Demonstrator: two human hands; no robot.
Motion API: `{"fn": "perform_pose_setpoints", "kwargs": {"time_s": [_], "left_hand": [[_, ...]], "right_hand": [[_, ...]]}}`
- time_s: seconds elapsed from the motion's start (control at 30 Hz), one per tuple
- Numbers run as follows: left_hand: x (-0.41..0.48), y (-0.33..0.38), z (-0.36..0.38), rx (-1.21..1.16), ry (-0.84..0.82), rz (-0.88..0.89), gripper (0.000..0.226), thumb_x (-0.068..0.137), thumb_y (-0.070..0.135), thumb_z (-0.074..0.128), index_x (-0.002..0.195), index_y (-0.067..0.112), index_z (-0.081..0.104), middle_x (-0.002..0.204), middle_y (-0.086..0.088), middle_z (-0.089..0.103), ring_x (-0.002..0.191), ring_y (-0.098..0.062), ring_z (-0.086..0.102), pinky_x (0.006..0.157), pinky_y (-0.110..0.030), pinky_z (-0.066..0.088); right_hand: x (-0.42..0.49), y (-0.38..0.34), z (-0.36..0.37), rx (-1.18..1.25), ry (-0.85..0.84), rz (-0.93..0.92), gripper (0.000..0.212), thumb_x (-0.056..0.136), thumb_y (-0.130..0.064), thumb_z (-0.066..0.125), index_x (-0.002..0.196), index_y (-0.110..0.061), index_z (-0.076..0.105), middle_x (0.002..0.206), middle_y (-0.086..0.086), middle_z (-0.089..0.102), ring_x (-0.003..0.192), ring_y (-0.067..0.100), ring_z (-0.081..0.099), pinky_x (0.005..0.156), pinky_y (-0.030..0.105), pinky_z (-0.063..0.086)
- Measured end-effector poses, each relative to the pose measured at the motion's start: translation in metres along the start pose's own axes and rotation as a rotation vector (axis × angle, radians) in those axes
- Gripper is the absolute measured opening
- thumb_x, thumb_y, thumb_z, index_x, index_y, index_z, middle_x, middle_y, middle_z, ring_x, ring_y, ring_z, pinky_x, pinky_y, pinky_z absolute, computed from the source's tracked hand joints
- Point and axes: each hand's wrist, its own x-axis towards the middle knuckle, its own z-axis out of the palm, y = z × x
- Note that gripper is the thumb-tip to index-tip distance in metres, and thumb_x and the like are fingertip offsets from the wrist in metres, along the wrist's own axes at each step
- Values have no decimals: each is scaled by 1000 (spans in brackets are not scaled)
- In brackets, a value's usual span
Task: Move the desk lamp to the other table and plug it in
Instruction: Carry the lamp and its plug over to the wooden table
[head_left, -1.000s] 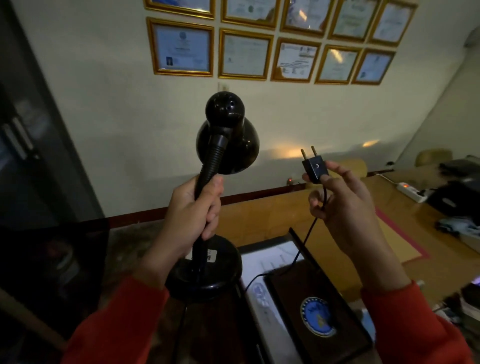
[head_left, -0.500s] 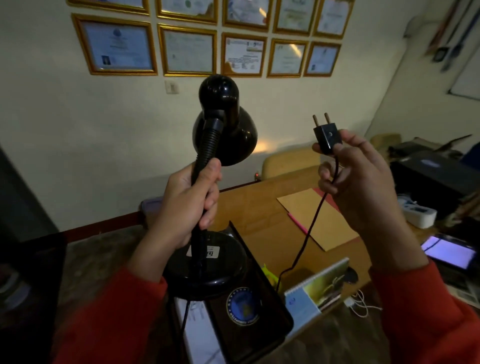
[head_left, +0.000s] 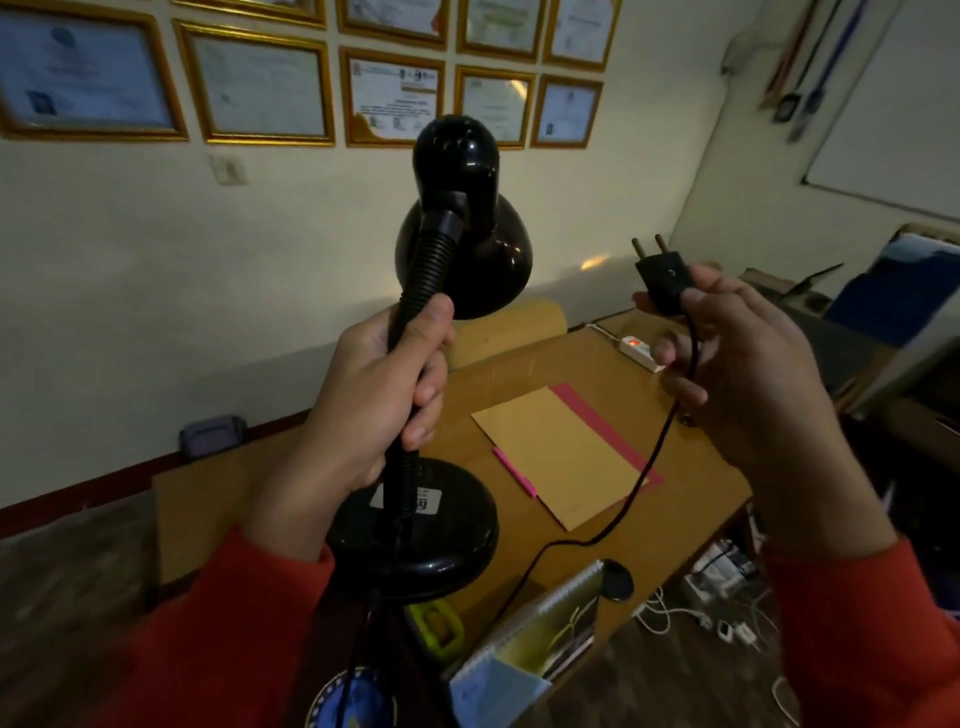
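Note:
A black desk lamp (head_left: 462, 244) with a ribbed gooseneck and a round base is held upright in the air, my left hand (head_left: 374, 395) wrapped around its neck. My right hand (head_left: 743, 374) pinches the lamp's black two-pin plug (head_left: 660, 275), pins pointing up. The black cord (head_left: 597, 535) hangs from the plug in a loop down toward the lamp base. Beyond my hands lies a wooden table (head_left: 582, 364), with a white power strip (head_left: 641, 353) showing a lit red switch at its far right edge.
On the table lie a tan envelope (head_left: 561, 452) over a pink folder and a pink pen (head_left: 514, 473). A desk calendar (head_left: 540, 639) stands at its near edge. White chargers and cables (head_left: 722, 587) litter the floor at right. Framed certificates (head_left: 260, 83) cover the wall.
The view has swung right and moved nearer the wooden table, so the power strip now appears between my hands. Both hands keep their grips on the lamp and plug.

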Motion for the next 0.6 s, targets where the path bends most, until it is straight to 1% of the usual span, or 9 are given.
{"fn": "perform_pose_setpoints", "kwargs": {"time_s": [0.13,0.23,0.4,0.6], "left_hand": [[38,-15,24,-23,-38,-17,33,80,52,55,75,20,54,41,8,41,25,-7,32,31,-12,29],[63,-31,45,-15,-52,-21,33,80,53,55,75,20,53,40,7,41,25,-6,33,31,-12,28],[100,-63,81,-8,-83,-45,32,77,56,57,73,24,56,42,7,42,25,-8,33,32,-13,29],[136,-102,139,12,-36,-29,34,81,54,56,74,21,54,42,8,42,26,-8,34,32,-13,30]], "right_hand": [[31,-7,-33,-49,33,-15,31,94,-11,42,125,-10,44,96,8,66,52,10,57,35,16,35],[50,-9,-59,-57,70,-29,32,94,-10,42,126,-9,44,92,6,67,53,10,57,36,17,35],[76,-5,-112,-79,109,-23,34,94,-12,43,128,-12,43,98,8,66,55,10,58,39,19,38],[114,-6,-185,-88,109,-14,35,93,-12,46,127,-12,43,95,6,68,54,12,58,39,20,40]]}}
